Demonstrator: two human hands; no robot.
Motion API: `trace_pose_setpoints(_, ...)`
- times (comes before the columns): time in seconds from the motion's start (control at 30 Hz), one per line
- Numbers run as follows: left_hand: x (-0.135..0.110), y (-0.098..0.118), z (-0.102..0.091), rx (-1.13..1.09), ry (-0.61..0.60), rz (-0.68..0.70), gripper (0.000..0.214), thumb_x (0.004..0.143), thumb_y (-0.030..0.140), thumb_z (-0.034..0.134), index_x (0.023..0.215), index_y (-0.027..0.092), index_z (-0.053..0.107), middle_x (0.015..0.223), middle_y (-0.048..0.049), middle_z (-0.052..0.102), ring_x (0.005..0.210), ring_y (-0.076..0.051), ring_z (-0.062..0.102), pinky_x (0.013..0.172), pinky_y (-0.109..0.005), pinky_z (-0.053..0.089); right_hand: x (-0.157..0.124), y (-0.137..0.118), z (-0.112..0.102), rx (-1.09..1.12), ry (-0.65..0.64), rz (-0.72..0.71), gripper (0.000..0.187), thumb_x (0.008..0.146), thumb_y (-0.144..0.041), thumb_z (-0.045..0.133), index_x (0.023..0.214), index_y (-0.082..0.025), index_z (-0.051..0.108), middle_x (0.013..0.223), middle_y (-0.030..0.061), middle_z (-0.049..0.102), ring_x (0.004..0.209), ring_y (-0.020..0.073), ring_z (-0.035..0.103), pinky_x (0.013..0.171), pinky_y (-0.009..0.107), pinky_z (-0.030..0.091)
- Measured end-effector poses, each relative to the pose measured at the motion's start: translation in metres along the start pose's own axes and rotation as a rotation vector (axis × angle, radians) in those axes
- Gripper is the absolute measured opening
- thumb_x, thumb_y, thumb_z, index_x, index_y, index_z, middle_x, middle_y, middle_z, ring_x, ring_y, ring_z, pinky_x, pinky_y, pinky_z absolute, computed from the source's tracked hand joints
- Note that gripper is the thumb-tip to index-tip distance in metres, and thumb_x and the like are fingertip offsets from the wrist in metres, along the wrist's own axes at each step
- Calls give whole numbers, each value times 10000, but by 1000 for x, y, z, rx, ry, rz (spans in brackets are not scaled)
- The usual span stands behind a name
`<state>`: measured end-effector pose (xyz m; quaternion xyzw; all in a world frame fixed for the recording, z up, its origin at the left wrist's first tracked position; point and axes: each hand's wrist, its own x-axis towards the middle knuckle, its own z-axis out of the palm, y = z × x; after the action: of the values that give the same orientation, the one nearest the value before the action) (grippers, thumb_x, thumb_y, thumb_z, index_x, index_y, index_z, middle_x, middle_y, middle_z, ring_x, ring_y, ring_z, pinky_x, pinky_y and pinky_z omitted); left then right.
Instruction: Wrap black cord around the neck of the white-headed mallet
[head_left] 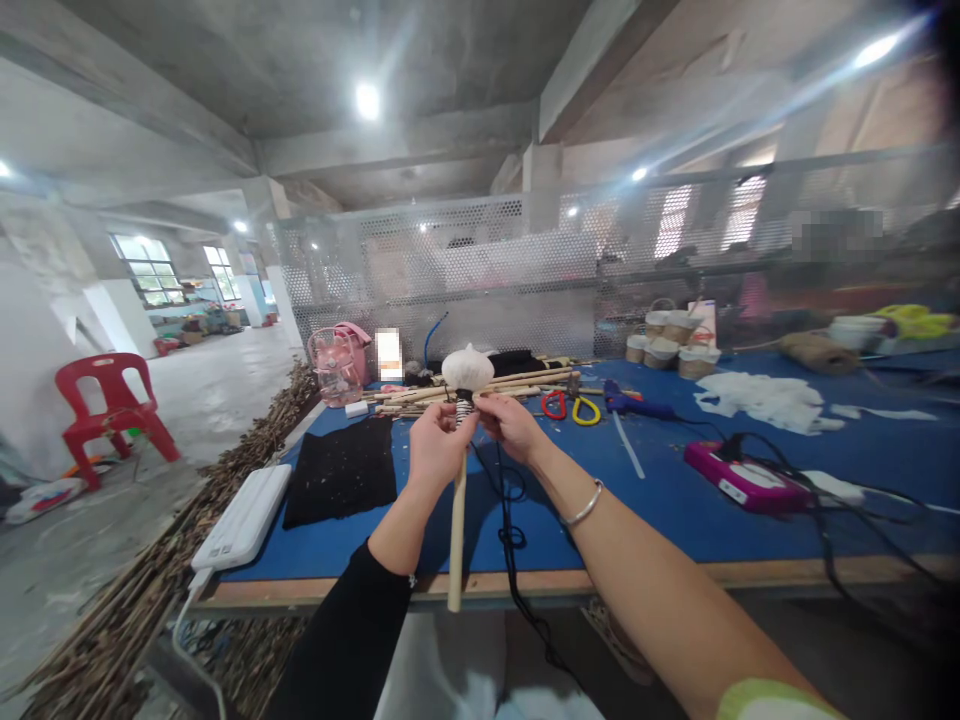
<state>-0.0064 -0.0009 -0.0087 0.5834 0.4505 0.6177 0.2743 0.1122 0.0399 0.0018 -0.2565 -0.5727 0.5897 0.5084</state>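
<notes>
A black sleeve [341, 635] on the left arm and a pale green cuff [772, 700] on the right come closest, with a bangle [585, 505] on the right wrist. The left hand [435, 445] wraps a pale stick [457, 530], thumb and fingers pinching it near its top. The stick slants slightly, its lower end reaching past the front edge of the blue table [652, 535]. Its head is a white ball [468, 369], just above both hands, with a black band [465, 396] at the neck and striped wrapping below that. The right hand [514, 425] has thumb and forefinger pressed together, pinching at the band's side; its other fingers are curled. Black cord [512, 538] hangs beneath the hands and over the table edge.

Left of them lie a black cloth [341, 470] and a white power bank [244, 515]. Behind are more sticks [525, 380]; to the right, red [553, 405] and yellow handles [586, 411], a blue glue gun [637, 402], white cloth scraps [757, 400] and a purple power strip [742, 480]. A red chair [112, 410] stands on the floor, far left.
</notes>
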Motion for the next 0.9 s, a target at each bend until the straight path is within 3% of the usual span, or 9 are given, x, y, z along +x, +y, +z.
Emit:
trace_pose_setpoints(0.2,-3,-1,0,-12,18,7,301,647,368,670,812,130,585,508,31,534,424,-79,472,416,-188,355,-4,-6,-2,158,-109,19,417,659,-336,602,492,-195,247,438,-91,180,366,29,115,368,209,46)
trace_pose_setpoints(0.37,-5,10,0,-127,17,-49,312,647,364,666,830,126,581,527,23,557,426,-79,476,414,-194,378,-3,-4,0,148,-71,30,400,653,-343,633,511,-194,290,426,-95,193,354,28,128,349,202,51)
trace_pose_setpoints(0.7,-8,17,-2,-532,-250,-202,268,688,391,611,729,158,486,522,22,581,320,-49,430,321,-162,294,-5,-3,-3,223,-123,42,369,634,-351,711,569,-179,391,402,-107,245,325,16,157,315,181,60)
trace_pose_setpoints(0.83,-9,13,-2,-521,-383,-320,326,724,454,521,655,135,521,469,-5,548,306,-67,411,320,-196,295,-6,2,-8,238,-200,102,295,617,-374,714,695,-166,520,389,-106,320,306,28,239,305,170,111)
trace_pose_setpoints(0.9,-9,8,-2,-419,-377,-372,379,737,498,471,651,134,531,488,-24,558,316,-84,433,330,-214,312,-5,5,-5,212,-192,109,295,615,-370,715,650,-164,507,371,-102,334,299,35,268,303,174,158)
